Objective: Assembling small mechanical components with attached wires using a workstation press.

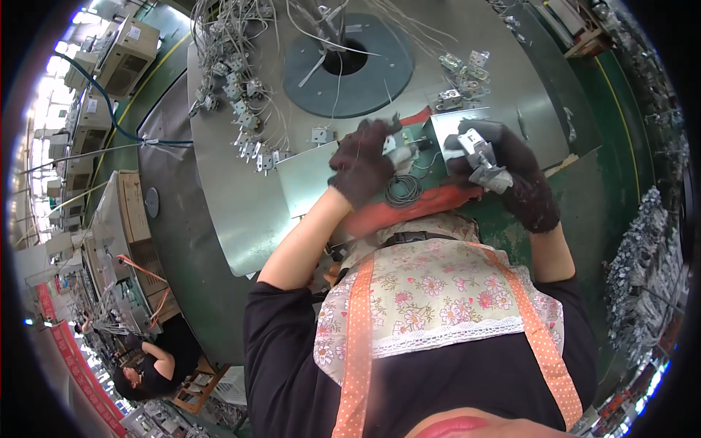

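- Pale slatted basket (232, 385), low by the floor; contents cannot be told from here
- Wired metal parts (244, 109), heaped along the worktop (237, 226), leads trailing
- Left hand (363, 162), dark-gloved, fingers bent beside a pale cylinder (400, 155); whether pinching it, cannot tell
- Cable coil (403, 191), dark, lying between the hands, nearer the left
- Metal fitting (480, 152), one, held well to the right of the left grip, long axis slanting from upper left to lower right
- Right hand (522, 171), dark-gloved, grip closed around that fitting, thumb to its left
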`<move>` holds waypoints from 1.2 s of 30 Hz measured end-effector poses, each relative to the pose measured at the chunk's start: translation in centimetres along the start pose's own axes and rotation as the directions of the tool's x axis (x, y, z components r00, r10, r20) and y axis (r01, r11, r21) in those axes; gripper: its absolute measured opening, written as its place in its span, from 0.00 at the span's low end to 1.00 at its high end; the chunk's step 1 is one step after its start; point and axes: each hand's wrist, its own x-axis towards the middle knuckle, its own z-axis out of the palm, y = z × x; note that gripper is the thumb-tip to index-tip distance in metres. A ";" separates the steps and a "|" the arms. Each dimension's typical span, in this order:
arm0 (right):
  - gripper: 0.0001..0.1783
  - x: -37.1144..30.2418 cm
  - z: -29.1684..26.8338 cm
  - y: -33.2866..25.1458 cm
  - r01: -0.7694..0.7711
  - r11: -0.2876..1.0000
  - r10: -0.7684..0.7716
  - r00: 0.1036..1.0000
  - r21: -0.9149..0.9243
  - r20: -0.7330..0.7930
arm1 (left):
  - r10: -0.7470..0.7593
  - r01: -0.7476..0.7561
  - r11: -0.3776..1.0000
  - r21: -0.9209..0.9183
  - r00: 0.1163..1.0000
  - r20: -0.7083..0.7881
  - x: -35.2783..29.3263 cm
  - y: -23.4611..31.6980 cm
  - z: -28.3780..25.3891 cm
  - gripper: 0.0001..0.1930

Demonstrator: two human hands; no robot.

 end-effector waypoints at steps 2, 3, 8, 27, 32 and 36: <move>0.34 -0.5 1.1 -1.0 0.073 0.997 -0.073 0.997 -0.035 0.001 | -0.160 0.164 0.985 -0.054 0.985 0.061 2.0 0.1 -0.6 0.27; 0.35 -0.5 1.6 -1.4 0.153 0.985 -0.153 0.988 -0.074 0.002 | -0.167 0.171 0.984 -0.056 0.984 0.060 3.2 -0.9 -0.9 0.27; 0.27 4.3 1.9 1.6 0.479 0.388 -0.371 0.863 -0.787 0.342 | -0.387 0.291 0.897 0.333 0.880 0.275 7.9 -6.0 -3.8 0.21; 0.21 11.2 4.8 5.4 0.353 -0.317 -0.086 0.913 -0.880 0.398 | -0.167 0.194 0.928 0.319 0.980 -0.109 0.8 -10.6 -7.4 0.14; 0.38 10.6 3.8 8.1 0.351 -0.242 -0.268 0.872 -0.905 0.410 | 0.055 -0.007 0.940 0.341 0.990 -0.131 -0.9 -6.5 -5.2 0.10; 0.51 9.9 4.1 8.4 0.366 -0.115 -0.285 0.879 -0.923 0.384 | 0.212 -0.237 0.928 0.286 0.970 0.117 -0.7 -2.6 -2.1 0.16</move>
